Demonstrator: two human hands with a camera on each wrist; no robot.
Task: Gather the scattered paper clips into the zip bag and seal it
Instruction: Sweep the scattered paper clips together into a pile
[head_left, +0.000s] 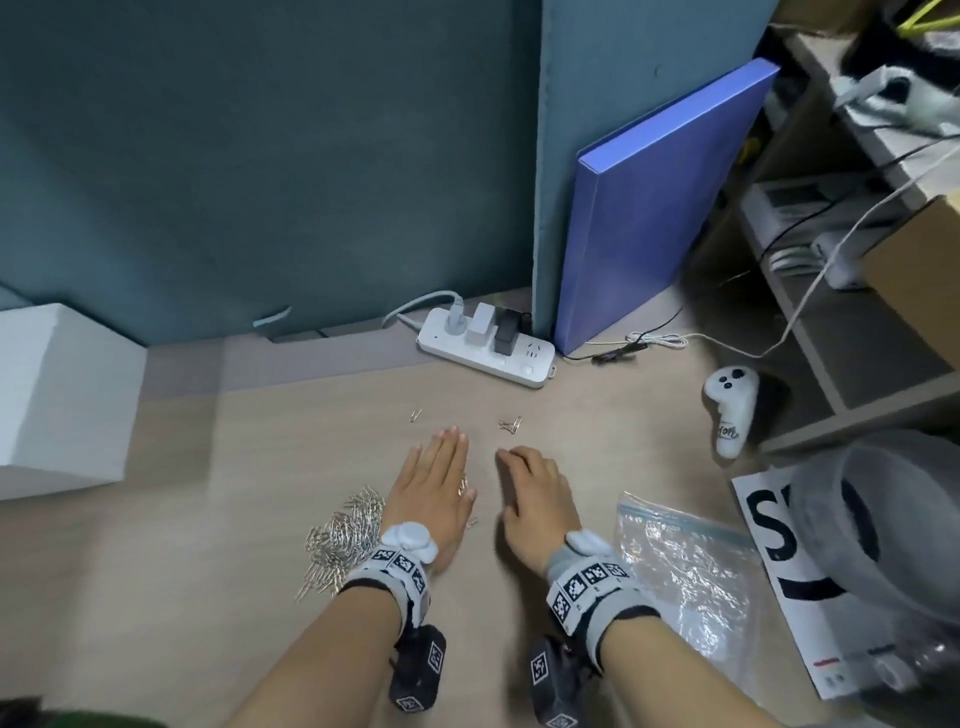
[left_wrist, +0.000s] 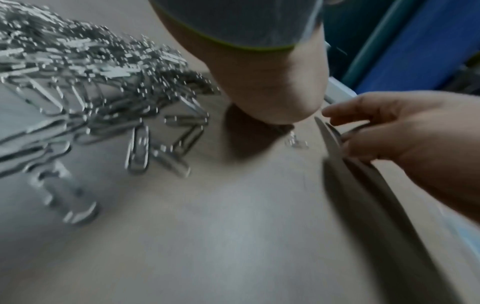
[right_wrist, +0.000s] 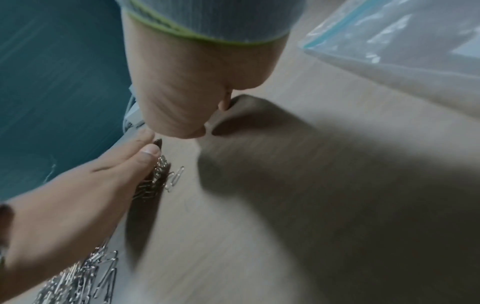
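My left hand (head_left: 441, 467) lies flat on the wooden table (head_left: 311, 441), fingers straight, with a few paper clips (head_left: 464, 486) showing under its thumb side. In the right wrist view these clips (right_wrist: 155, 179) sit beneath the left hand (right_wrist: 91, 185). A big pile of silver paper clips (head_left: 343, 540) lies just left of my left wrist and fills the left wrist view as the pile (left_wrist: 78, 92). My right hand (head_left: 524, 467) rests beside the left one, fingers loosely bent, holding nothing I can see. The clear zip bag (head_left: 685, 571) lies flat to its right.
Stray clips (head_left: 510, 424) and one more clip (head_left: 415, 414) lie beyond the fingertips. A white power strip (head_left: 488, 348), a blue board (head_left: 654, 208), a white controller (head_left: 730, 410), a printed sheet (head_left: 779, 545) and a white box (head_left: 57, 395) surround the work area.
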